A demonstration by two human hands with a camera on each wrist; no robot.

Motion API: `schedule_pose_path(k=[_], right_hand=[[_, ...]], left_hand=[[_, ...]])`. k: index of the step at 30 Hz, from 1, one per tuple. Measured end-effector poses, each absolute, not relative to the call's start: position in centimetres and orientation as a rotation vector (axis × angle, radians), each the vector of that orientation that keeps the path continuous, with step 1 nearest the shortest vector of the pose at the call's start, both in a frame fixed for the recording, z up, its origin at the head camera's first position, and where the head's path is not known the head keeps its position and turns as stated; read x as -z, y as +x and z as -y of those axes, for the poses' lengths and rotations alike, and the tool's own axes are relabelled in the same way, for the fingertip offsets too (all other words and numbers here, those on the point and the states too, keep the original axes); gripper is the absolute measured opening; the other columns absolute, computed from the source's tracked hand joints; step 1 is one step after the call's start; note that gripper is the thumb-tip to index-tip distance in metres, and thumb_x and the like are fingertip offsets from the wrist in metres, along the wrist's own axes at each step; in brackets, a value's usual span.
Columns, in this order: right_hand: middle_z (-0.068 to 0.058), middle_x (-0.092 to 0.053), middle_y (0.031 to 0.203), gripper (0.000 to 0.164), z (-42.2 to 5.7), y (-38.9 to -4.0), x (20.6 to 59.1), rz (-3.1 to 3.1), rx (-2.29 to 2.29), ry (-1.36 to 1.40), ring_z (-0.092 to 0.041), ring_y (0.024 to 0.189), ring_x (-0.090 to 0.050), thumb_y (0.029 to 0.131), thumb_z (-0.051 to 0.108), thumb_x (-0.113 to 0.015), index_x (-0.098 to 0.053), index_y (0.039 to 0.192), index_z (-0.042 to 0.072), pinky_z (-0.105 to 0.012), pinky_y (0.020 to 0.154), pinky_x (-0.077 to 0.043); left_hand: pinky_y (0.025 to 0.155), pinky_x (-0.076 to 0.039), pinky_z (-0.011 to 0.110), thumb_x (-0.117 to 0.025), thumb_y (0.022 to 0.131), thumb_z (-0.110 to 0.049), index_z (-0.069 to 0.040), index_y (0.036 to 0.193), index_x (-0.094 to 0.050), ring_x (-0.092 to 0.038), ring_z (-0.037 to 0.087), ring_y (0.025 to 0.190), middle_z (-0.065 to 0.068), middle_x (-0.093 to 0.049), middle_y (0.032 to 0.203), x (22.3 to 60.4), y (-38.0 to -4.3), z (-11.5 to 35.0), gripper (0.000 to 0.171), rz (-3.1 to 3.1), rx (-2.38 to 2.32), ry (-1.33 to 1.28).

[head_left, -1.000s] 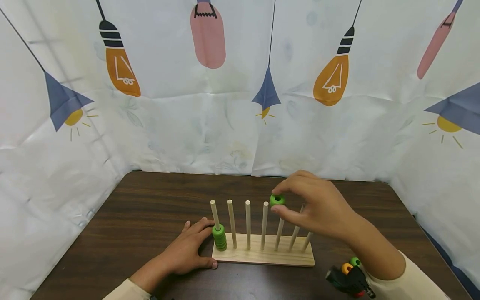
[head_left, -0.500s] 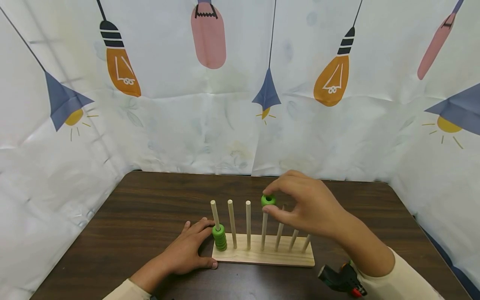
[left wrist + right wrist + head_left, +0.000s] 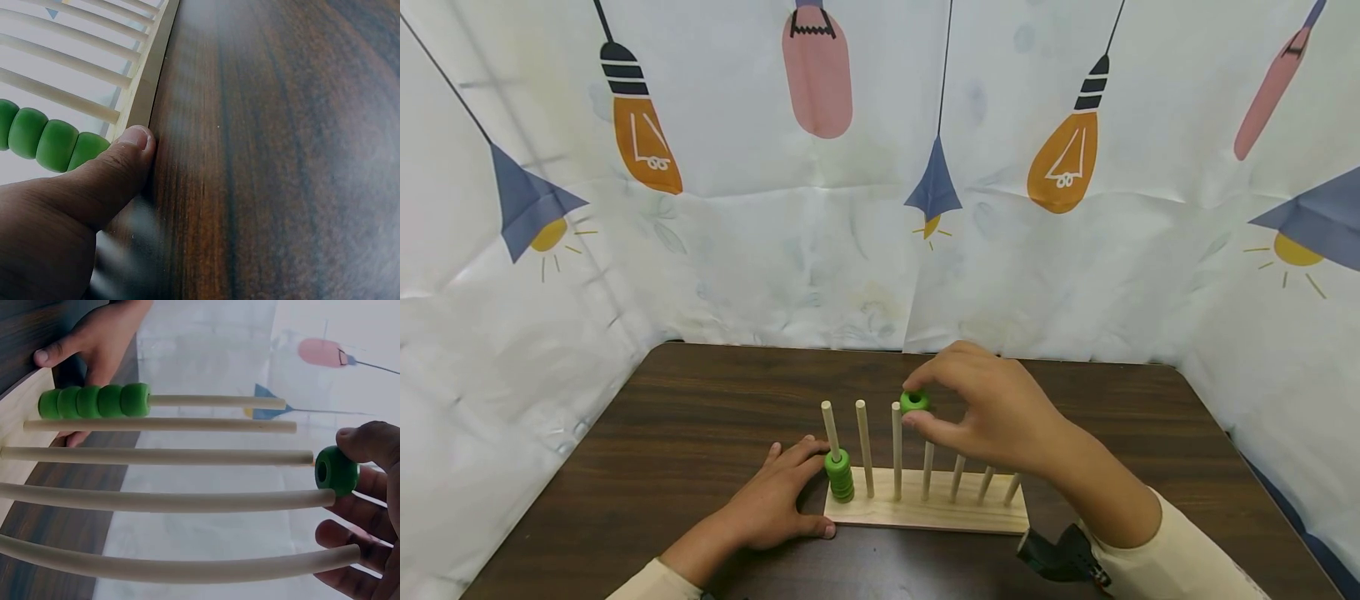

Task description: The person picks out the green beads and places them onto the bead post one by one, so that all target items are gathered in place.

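Note:
My right hand [image 3: 992, 410] pinches a green bead [image 3: 914, 402] between thumb and fingers. The bead is level with the peg tops, just right of the third peg [image 3: 897, 450] from the left in the head view. In the right wrist view, the held bead [image 3: 337, 470] shows its hole toward the pegs. Several green beads [image 3: 840, 477] are stacked on the leftmost peg of a wooden bead rack [image 3: 928, 512]. At the rack's left end my left hand [image 3: 775, 504] holds the base, its thumb [image 3: 128, 150] against the front corner and fingers behind.
The rack's several other pegs bear no beads. A dark wood-grain table [image 3: 700, 400] lies beneath. A black wrist camera [image 3: 1060, 557] on the right wrist hangs near the base's right front corner. A white printed sheet [image 3: 737, 250] closes off the back and sides.
My right hand has carried the green bead leftward above the pegs, from near the fifth peg to beside the third. The left hand and the rack have stayed put.

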State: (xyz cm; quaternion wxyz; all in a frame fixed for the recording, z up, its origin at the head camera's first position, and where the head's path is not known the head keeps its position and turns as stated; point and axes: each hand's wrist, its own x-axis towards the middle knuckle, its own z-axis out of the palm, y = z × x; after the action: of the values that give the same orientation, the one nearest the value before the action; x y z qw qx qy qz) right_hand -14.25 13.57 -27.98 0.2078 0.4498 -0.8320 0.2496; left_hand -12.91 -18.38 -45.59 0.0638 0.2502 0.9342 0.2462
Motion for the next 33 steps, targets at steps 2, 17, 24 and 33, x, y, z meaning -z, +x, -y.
schedule_pose_path(k=[2,17,24,33], right_hand=[[0.013,-0.069,0.101,0.026,-13.3,-14.2,28.0,2.33,-0.691,1.244,-0.007,0.099,-0.063,0.085,0.028,-0.086,-0.074,0.106,0.018,-0.027,0.066,-0.054],[0.014,-0.068,0.103,0.023,-12.0,-14.4,27.6,2.331,-0.712,1.259,-0.004,0.1,-0.063,0.088,0.028,-0.084,-0.073,0.107,0.021,-0.029,0.073,-0.056],[0.014,-0.068,0.102,0.023,-11.1,-14.4,27.3,2.39,-0.702,1.241,-0.005,0.103,-0.063,0.089,0.031,-0.083,-0.074,0.108,0.021,-0.03,0.075,-0.056],[0.015,-0.068,0.104,0.022,-9.9,-14.7,27.4,2.409,-0.698,1.254,-0.005,0.106,-0.063,0.091,0.033,-0.08,-0.074,0.11,0.022,-0.029,0.073,-0.055]], left_hand=[[0.118,-0.011,0.069,-0.083,0.078,-0.06,-0.014,0.149,-0.053,-0.025,0.037,0.152,0.004,-0.04,0.158,45.6,-12.9,18.4,0.09,-2.824,-0.742,0.757],[0.118,-0.01,0.07,-0.081,0.078,-0.062,-0.015,0.15,-0.052,-0.024,0.038,0.152,0.004,-0.039,0.159,45.5,-12.9,18.4,0.091,-2.813,-0.749,0.755],[0.118,-0.01,0.069,-0.081,0.078,-0.063,-0.014,0.15,-0.051,-0.024,0.037,0.152,0.003,-0.038,0.159,45.6,-12.9,18.5,0.092,-2.812,-0.748,0.753],[0.118,-0.01,0.07,-0.082,0.078,-0.06,-0.014,0.15,-0.052,-0.024,0.037,0.152,0.004,-0.039,0.159,45.4,-12.8,18.4,0.09,-2.813,-0.759,0.757]])
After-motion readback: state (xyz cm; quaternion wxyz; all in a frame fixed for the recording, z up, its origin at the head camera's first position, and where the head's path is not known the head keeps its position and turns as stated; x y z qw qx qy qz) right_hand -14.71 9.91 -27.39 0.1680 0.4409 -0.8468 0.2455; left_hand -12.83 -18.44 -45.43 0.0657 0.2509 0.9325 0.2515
